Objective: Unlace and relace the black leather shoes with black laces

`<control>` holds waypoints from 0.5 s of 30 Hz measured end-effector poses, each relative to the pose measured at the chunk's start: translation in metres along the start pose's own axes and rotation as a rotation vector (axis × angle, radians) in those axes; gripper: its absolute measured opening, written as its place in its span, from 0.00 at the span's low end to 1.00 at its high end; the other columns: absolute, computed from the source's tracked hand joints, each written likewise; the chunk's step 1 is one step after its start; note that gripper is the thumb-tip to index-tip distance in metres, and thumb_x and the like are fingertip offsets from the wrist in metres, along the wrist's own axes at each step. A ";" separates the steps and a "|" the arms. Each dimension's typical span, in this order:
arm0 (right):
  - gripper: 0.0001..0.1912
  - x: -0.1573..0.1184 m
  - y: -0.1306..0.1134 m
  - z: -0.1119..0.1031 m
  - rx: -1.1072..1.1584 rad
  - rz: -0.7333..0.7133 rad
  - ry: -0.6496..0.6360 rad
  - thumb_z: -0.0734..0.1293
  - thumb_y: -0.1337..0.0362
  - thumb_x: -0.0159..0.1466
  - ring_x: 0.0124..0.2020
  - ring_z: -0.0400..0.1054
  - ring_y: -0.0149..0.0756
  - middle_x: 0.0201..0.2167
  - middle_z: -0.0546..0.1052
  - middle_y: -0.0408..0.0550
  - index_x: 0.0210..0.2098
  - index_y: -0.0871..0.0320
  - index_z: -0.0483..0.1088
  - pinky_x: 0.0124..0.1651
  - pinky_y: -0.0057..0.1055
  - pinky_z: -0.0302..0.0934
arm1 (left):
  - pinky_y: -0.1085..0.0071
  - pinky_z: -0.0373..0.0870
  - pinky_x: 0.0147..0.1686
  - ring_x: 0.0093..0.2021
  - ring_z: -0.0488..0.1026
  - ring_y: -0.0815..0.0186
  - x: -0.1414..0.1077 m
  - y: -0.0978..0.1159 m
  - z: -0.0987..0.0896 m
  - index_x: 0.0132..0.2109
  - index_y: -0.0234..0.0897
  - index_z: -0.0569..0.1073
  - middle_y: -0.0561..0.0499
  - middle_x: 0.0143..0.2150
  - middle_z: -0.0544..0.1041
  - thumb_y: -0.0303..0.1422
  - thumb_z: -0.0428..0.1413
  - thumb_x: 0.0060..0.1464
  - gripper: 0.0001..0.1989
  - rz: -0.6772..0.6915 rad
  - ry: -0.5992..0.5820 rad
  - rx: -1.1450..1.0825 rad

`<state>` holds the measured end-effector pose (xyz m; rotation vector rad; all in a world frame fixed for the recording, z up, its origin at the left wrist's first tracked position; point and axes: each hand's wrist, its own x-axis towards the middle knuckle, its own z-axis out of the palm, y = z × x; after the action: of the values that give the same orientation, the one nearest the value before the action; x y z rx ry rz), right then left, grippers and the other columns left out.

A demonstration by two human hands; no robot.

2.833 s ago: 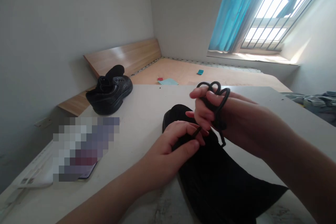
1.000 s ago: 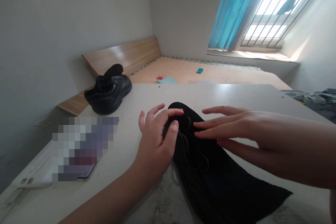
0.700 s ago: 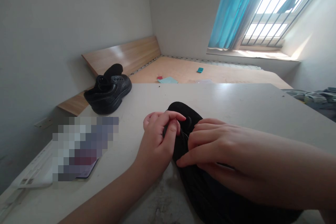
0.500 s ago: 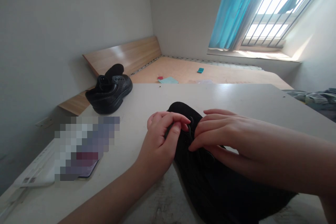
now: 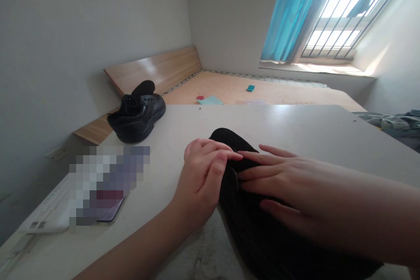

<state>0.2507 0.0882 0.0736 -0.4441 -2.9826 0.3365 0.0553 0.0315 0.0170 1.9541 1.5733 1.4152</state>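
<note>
In the head view, the near shoe (image 5: 232, 138) lies on the table (image 5: 295, 124), its toe pointing away from the person and the bulk of it running down toward the lower right, dark enough that detail along it is lost. The left hand (image 5: 203, 179) bends over the left side of the front part, fingers curled and thumb beside the index finger; whether it pinches anything underneath cannot be told. The right hand (image 5: 285, 177) is wide, palm down, its fingers spread over the top of the shoe and grasping nothing that shows. The foremost fingertips of both hands come together, touching or nearly so. A bit of lace (image 5: 234, 178) shows just beside the right fingertips; the rest is hidden.

To handle this well, I would let the left hand brace the front so the shoe cannot turn, and use light, flat pressure from the right, feeling for the lace by touch since black on black is hard to see. Pressing too hard could trap the lace or push the shoe askew. The far shoe (image 5: 138, 118) stands well apart, near the table's left edge.
</note>
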 end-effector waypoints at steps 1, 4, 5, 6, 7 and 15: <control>0.13 0.000 0.000 0.003 0.011 -0.028 -0.017 0.63 0.67 0.65 0.57 0.71 0.40 0.44 0.82 0.40 0.42 0.48 0.78 0.71 0.49 0.50 | 0.56 0.56 0.59 0.48 0.72 0.61 0.000 0.001 0.000 0.39 0.43 0.79 0.53 0.41 0.81 0.30 0.41 0.67 0.21 0.013 -0.003 0.008; 0.13 -0.001 -0.002 0.004 0.009 -0.090 0.008 0.63 0.66 0.67 0.54 0.73 0.38 0.42 0.82 0.38 0.44 0.47 0.78 0.72 0.48 0.48 | 0.56 0.51 0.62 0.46 0.73 0.61 -0.001 0.002 0.000 0.36 0.42 0.78 0.54 0.38 0.82 0.29 0.42 0.66 0.20 0.042 -0.029 0.037; 0.14 -0.002 -0.002 0.000 -0.005 -0.092 0.034 0.62 0.65 0.68 0.52 0.74 0.38 0.42 0.82 0.38 0.45 0.46 0.78 0.70 0.47 0.53 | 0.56 0.51 0.62 0.45 0.73 0.62 -0.002 0.002 0.000 0.35 0.42 0.77 0.54 0.37 0.82 0.29 0.42 0.66 0.19 0.055 -0.038 0.044; 0.14 -0.003 -0.002 -0.005 -0.021 -0.080 0.062 0.61 0.63 0.68 0.50 0.75 0.38 0.43 0.82 0.39 0.47 0.46 0.77 0.66 0.45 0.59 | 0.57 0.52 0.61 0.45 0.74 0.62 -0.002 0.002 0.000 0.35 0.42 0.77 0.54 0.36 0.82 0.29 0.43 0.66 0.19 0.065 -0.047 0.048; 0.15 -0.003 -0.002 -0.011 -0.034 -0.056 0.089 0.60 0.62 0.69 0.49 0.76 0.38 0.45 0.82 0.39 0.48 0.46 0.77 0.61 0.42 0.65 | 0.57 0.53 0.60 0.44 0.74 0.62 -0.003 0.002 0.001 0.35 0.41 0.77 0.54 0.35 0.82 0.29 0.43 0.65 0.18 0.071 -0.056 0.053; 0.15 0.000 -0.002 -0.034 -0.036 0.122 0.227 0.59 0.60 0.70 0.36 0.76 0.31 0.40 0.81 0.36 0.47 0.44 0.76 0.34 0.27 0.71 | 0.56 0.52 0.58 0.42 0.73 0.62 -0.002 0.001 0.003 0.35 0.41 0.75 0.55 0.35 0.81 0.29 0.43 0.66 0.17 0.064 -0.084 0.066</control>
<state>0.2547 0.0935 0.1074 -0.6248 -2.7513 0.2258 0.0583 0.0306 0.0155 2.0907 1.5525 1.3024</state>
